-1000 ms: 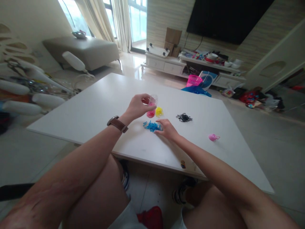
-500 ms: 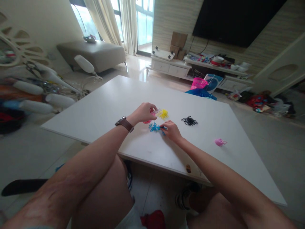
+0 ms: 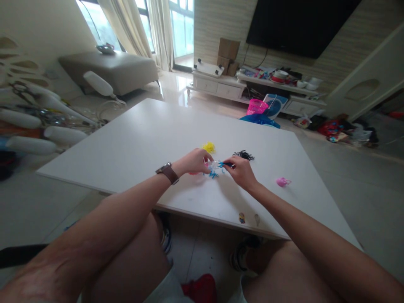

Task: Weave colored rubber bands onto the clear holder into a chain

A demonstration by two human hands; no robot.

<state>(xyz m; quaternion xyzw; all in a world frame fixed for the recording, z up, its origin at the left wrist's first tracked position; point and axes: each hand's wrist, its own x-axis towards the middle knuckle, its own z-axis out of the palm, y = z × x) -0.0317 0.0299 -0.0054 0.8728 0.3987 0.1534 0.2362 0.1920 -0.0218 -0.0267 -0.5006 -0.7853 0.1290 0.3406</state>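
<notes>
My left hand (image 3: 199, 160) is closed around a small clear plastic container (image 3: 216, 164), tilted above the table. My right hand (image 3: 240, 170) pinches a bunch of small blue rubber bands (image 3: 221, 164) at the container's open side. A few more blue bands (image 3: 213, 174) lie on the table just below. Something pink and red (image 3: 194, 173) shows under my left hand, mostly hidden. A pile of yellow bands (image 3: 208, 147) lies beyond my left hand, and a black pile (image 3: 244, 155) lies just behind my right hand.
The white table (image 3: 151, 139) has a small pink object (image 3: 283, 182) at its right and a cartoon sticker (image 3: 241, 217) near its front edge. A lamp with white shades (image 3: 65, 134) stands at the left. A pink basket (image 3: 256, 107) is beyond the far edge.
My left hand has brought the clear container nearer, over the blue pile. My right hand has lifted blue bands off the table to the container. The view has shifted slightly right.
</notes>
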